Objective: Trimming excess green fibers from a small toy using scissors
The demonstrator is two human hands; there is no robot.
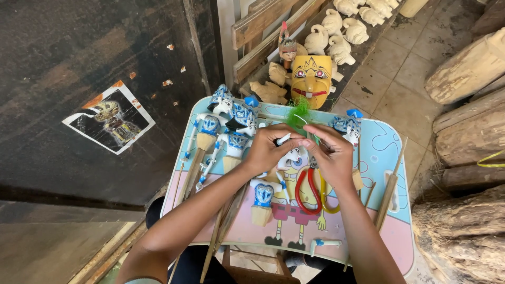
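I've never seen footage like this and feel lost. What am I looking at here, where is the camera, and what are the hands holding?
There is no machine. One camera on a person's head looks down at their own bare hands. The left hand and right hand meet over a small tray table, pinching a tuft of green fibre together. On the table lie blue-and-white painted puppets on wooden sticks, scissors with red and yellow handles, and loose sticks. Behind stand a yellow mask and unpainted carved heads.

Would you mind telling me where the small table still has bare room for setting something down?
The table is bare at its right, beyond the sticks, and along the pink front edge. The left half is crowded with blue-and-white puppets; the scissors fill the middle.
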